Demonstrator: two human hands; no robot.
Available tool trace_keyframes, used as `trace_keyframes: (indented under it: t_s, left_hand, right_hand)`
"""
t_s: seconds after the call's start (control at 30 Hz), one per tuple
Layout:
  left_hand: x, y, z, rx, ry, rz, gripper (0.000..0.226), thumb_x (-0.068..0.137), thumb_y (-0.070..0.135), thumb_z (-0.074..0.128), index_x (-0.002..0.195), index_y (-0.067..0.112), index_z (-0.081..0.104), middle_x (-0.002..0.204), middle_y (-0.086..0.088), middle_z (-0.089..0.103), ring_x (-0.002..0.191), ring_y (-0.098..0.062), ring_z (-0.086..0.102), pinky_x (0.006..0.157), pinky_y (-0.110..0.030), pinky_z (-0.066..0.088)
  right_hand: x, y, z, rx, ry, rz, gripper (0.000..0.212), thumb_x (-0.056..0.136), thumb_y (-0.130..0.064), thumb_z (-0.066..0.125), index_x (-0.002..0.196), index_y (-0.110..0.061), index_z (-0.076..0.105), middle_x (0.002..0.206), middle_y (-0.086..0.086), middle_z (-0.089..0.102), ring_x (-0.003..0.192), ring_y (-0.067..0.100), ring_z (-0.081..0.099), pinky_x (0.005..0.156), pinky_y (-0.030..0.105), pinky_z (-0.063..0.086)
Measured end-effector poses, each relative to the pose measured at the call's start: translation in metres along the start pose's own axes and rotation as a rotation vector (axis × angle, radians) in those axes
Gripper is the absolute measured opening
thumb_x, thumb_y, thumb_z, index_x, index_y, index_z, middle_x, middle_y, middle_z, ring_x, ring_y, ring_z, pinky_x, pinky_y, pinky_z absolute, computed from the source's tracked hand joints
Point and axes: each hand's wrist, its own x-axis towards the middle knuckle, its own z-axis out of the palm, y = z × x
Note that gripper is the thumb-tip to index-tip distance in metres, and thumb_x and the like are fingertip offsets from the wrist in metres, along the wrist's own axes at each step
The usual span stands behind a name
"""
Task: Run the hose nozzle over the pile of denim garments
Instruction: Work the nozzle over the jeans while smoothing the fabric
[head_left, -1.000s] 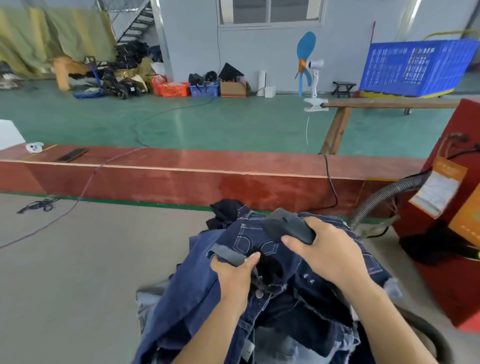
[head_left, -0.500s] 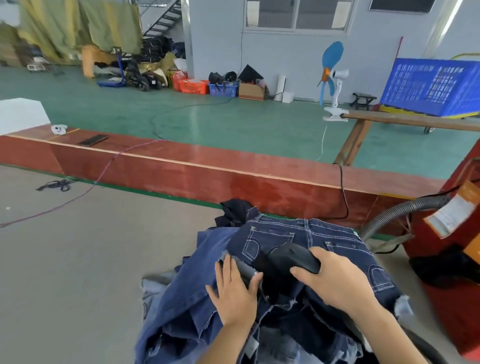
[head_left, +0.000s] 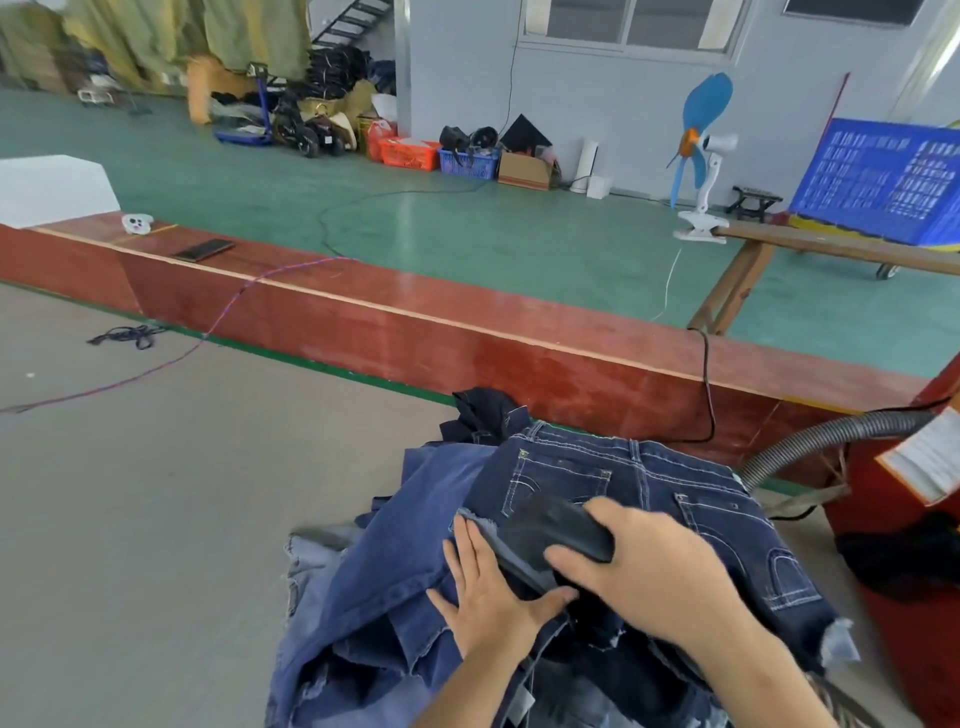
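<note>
Head view: right hand grips black hose nozzle, now lower on the dark denim pile; left hand has flattened, pressing fabric, so the sweep progresses.

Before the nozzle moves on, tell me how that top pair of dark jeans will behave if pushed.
The dark jeans look floppy: they drape over the pile. Pushed, they would probably bunch rather than slide; the left hand lies flat on the denim.

Gripping a black hose nozzle in the right hand, pressing it onto piled denim garments, left hand lying flat on the denim beside it.
</note>
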Motion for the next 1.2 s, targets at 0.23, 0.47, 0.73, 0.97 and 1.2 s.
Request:
trace_keyframes:
  t_s: [0.23,0.47,0.73,0.97,1.2]
  left_hand:
    - [0.003,-0.004,0.004,-0.018,-0.001,0.000,0.138,0.062,0.078,0.062,0.136,0.021,-0.040,0.141,0.015,-0.044,0.142,-0.013,-0.030,0.116,-0.057,-0.003]
    - [0.005,-0.006,0.008,-0.044,-0.006,0.003,0.131,0.066,0.069,0.060,0.133,0.025,-0.044,0.139,0.017,-0.046,0.137,-0.008,-0.034,0.116,-0.057,-0.004]
    - [0.005,-0.006,0.006,-0.061,-0.017,-0.002,0.138,0.055,0.083,0.054,0.128,0.025,-0.047,0.135,0.019,-0.049,0.132,-0.004,-0.037,0.116,-0.055,-0.006]
    - [0.003,-0.006,0.002,-0.060,-0.042,0.004,0.147,0.049,0.089,0.060,0.127,0.026,-0.048,0.134,0.017,-0.051,0.130,-0.005,-0.039,0.116,-0.054,-0.005]
    - [0.000,-0.003,0.002,-0.086,-0.003,-0.016,0.135,0.052,0.082,0.049,0.124,0.027,-0.051,0.137,0.014,-0.050,0.132,-0.006,-0.038,0.116,-0.053,-0.007]
  right_hand:
    - [-0.002,0.008,0.015,-0.089,-0.068,0.075,0.033,0.083,-0.065,0.049,0.087,-0.034,0.039,0.076,-0.012,0.052,0.082,0.016,0.061,0.062,0.028,0.041]
    - [0.009,-0.001,0.036,-0.216,-0.062,0.033,0.036,0.083,-0.062,0.049,0.100,-0.031,0.046,0.088,-0.010,0.061,0.087,0.018,0.063,0.061,0.029,0.038]
    - [0.030,-0.010,0.055,-0.162,0.100,0.064,0.043,0.097,-0.055,0.038,0.127,-0.024,0.034,0.097,-0.003,0.065,0.088,0.020,0.065,0.061,0.029,0.036]
    - [0.026,0.002,0.013,0.062,0.300,0.128,0.045,0.089,-0.058,0.048,0.128,-0.036,0.037,0.071,-0.013,0.053,0.063,0.020,0.051,0.056,0.031,0.034]
    - [0.004,-0.011,0.038,-0.217,0.058,0.040,0.062,0.089,-0.068,0.037,0.143,-0.056,0.010,0.091,-0.011,0.067,0.084,0.011,0.065,0.057,0.026,0.038]
